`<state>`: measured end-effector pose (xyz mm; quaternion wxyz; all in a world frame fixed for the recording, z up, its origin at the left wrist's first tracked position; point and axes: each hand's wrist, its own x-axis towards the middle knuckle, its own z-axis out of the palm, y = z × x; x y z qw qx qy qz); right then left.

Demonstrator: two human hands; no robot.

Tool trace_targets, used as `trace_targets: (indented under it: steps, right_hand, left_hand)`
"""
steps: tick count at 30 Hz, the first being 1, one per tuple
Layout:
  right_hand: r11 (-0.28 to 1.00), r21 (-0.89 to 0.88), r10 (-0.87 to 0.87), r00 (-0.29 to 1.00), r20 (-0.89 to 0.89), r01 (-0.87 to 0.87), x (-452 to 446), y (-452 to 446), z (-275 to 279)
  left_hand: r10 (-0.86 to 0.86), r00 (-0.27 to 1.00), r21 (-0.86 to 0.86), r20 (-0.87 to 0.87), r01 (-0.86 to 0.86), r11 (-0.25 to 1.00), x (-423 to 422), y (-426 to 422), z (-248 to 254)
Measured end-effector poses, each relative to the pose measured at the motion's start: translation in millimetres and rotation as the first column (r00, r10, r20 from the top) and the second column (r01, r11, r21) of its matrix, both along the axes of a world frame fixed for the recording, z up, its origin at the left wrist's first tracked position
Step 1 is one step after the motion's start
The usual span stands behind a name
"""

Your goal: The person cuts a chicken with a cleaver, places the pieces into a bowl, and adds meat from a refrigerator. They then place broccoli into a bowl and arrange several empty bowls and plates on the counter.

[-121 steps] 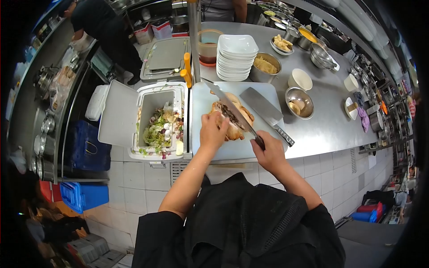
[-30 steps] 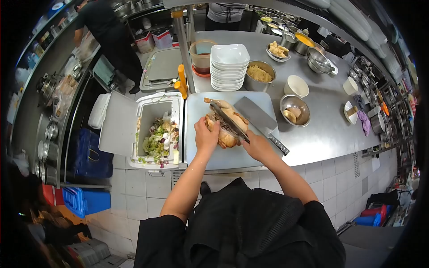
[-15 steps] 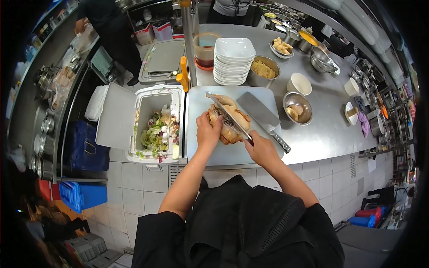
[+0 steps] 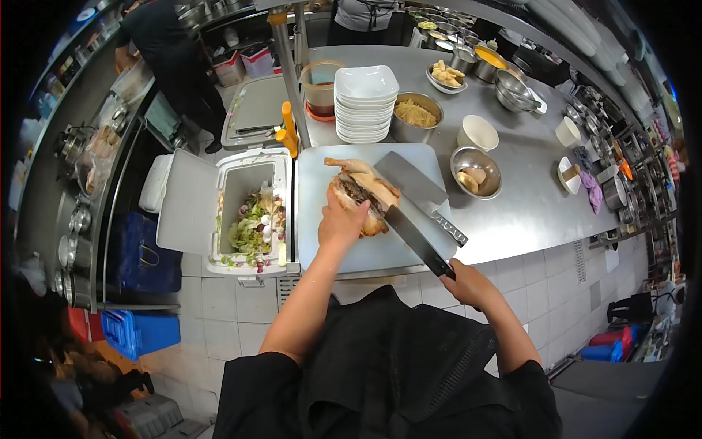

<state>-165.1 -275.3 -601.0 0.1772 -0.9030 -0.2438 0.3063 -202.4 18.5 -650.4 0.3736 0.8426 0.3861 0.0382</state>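
Observation:
A cooked chicken [image 4: 363, 192] with golden skin lies on a white cutting board [image 4: 314, 212], cut open along its length so dark filling shows. My left hand [image 4: 344, 219] grips its left side, thumb at the cut. My right hand [image 4: 469, 284] is closed around the dark handle of a long knife [image 4: 418, 240]. The blade points up and left, its tip at the chicken's right edge. Beside the chicken, a wide cleaver [image 4: 413, 179] lies flat on the board, its handle toward the lower right.
Left of the board stands an open white bin [image 4: 212, 241] holding food scraps. Behind it are stacked white bowls [image 4: 365, 102] and a pot of noodles [image 4: 417, 113]. A metal bowl [image 4: 475, 173] sits to the right. A co-worker [image 4: 172, 66] stands at the upper left.
My right hand has drawn the knife back toward the lower right, out of the cut across the chicken. My left hand still grips the chicken. The cleaver stays on the board.

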Motion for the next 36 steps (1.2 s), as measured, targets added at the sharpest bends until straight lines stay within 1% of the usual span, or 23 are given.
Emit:
trace_targets:
  steps: [2, 3, 4, 5, 6, 7, 8, 10, 11, 13, 14, 16, 17, 19, 21, 23, 25, 27, 29, 31, 33, 35, 36]
  right_hand:
    - [0.999, 0.035, 0.018, 0.999, 0.047, -0.020, -0.1, -5.2, 2.6]
    - [0.999, 0.029, 0.043, 0.998, 0.055, -0.045, 2.1, -5.1, 6.4]
    - [0.997, 0.021, 0.071, 0.995, 0.064, -0.072, 4.7, -4.8, 9.3]
    - [0.997, 0.027, 0.074, 0.995, 0.066, -0.076, 6.4, -3.7, 10.4]
    - [0.994, 0.062, 0.082, 0.992, 0.096, -0.088, 7.4, -1.4, 10.8]
    - [0.990, 0.095, 0.089, 0.988, 0.122, -0.101, 7.3, 1.6, 11.3]
    - [0.990, 0.096, 0.095, 0.989, 0.118, -0.106, 6.6, 6.3, 14.3]
    - [0.979, 0.186, 0.051, 0.982, 0.179, -0.085, 6.9, 18.6, 22.3]
    - [0.979, 0.181, 0.060, 0.982, 0.179, -0.093, 7.5, 24.2, 23.2]
    - [0.948, 0.306, 0.002, 0.967, 0.255, -0.083, 8.4, 35.3, 24.0]
    - [0.948, 0.304, 0.008, 0.966, 0.257, -0.089, 7.4, 39.4, 23.3]
    - [0.917, 0.393, -0.041, 0.966, 0.254, -0.064, 6.3, 46.7, 20.9]
    - [0.917, 0.393, -0.036, 0.966, 0.258, -0.071, 6.7, 50.4, 19.0]
    - [0.950, 0.300, 0.013, 0.974, 0.228, -0.083, 4.2, 54.8, 10.8]
    - [0.961, 0.263, 0.030, 0.978, 0.206, -0.085, 4.2, 59.2, -9.9]
    - [0.984, 0.042, 0.157, 0.962, 0.222, -0.171, 5.0, 62.5, -34.0]
    - [0.986, 0.053, 0.145, 0.964, 0.222, -0.160, 6.4, 62.9, -33.9]
    - [0.985, 0.135, 0.085, 0.982, 0.169, -0.109, 6.5, 57.9, -30.8]
    - [0.987, 0.125, 0.081, 0.985, 0.149, -0.100, 9.0, 47.6, -25.3]
    - [0.982, 0.185, 0.023, 0.999, 0.045, -0.031, 10.0, 36.7, -21.6]
    - [0.977, 0.151, -0.127, 0.982, -0.143, 0.148, 4.7, 30.1, 2.6]
    - [0.966, 0.176, -0.162, 0.974, -0.156, 0.189, 1.6, 20.3, 11.5]
    - [0.956, 0.193, -0.191, 0.968, -0.161, 0.221, -0.9, 16.3, 17.6]
  left_hand:
    - [-0.014, 0.986, -0.034, 0.169, 0.020, 0.999, 6.7, 4.1, -23.5]
    - [-0.015, 0.985, -0.026, 0.169, 0.020, 0.999, 5.6, 5.5, -17.0]
    - [0.060, 0.977, -0.232, 0.207, -0.010, 0.973, 3.3, 8.2, -8.4]
    - [0.142, 0.963, -0.430, 0.228, -0.031, 0.902, 2.0, 10.7, -2.7]
    - [0.239, 0.943, -0.561, 0.232, -0.071, 0.825, -0.6, 10.6, -3.8]
    - [0.243, 0.943, -0.559, 0.229, -0.077, 0.826, -4.8, 12.7, -7.1]
    - [0.291, 0.920, -0.594, 0.261, -0.085, 0.800, -10.3, 16.8, -12.8]
    - [0.369, 0.875, -0.639, 0.314, -0.093, 0.764, -19.3, 26.3, -27.6]
    - [0.377, 0.872, -0.643, 0.312, -0.099, 0.760, -26.3, 31.5, -34.4]
    - [0.409, 0.848, -0.719, 0.337, -0.048, 0.693, -38.4, 35.6, -23.4]
    - [0.438, 0.836, -0.748, 0.331, -0.050, 0.662, -45.9, 35.4, -16.8]
    - [0.470, 0.814, -0.774, 0.342, -0.039, 0.632, -55.4, 43.9, -26.6]
    - [0.496, 0.794, -0.796, 0.353, -0.024, 0.605, -59.3, 50.2, -32.0]
    - [0.514, 0.784, -0.809, 0.348, -0.025, 0.587, -66.8, 58.2, -41.1]
    - [0.560, 0.720, -0.837, 0.410, 0.053, 0.544, -73.4, 62.5, -48.5]
    - [0.577, 0.688, -0.852, 0.440, 0.116, 0.510, -83.8, 62.8, -46.9]
    - [0.676, 0.580, -0.890, 0.455, 0.283, 0.357, -90.5, 64.9, -37.3]
    - [0.687, 0.529, -0.853, 0.499, 0.441, 0.280, -98.1, 68.6, -10.0]
    - [0.642, 0.418, -0.743, 0.642, 0.546, 0.387, -99.5, 68.8, 44.9]
    - [0.554, 0.269, -0.599, 0.788, 0.545, 0.587, -98.5, 77.4, 101.8]
    - [0.503, 0.093, -0.461, 0.859, 0.568, 0.682, -94.5, 82.9, 173.8]
    - [0.306, -0.062, -0.224, 0.950, 0.546, 0.808, -90.3, 101.0, 244.0]
    - [0.246, -0.165, -0.140, 0.955, 0.482, 0.865, -82.4, 99.8, 285.1]
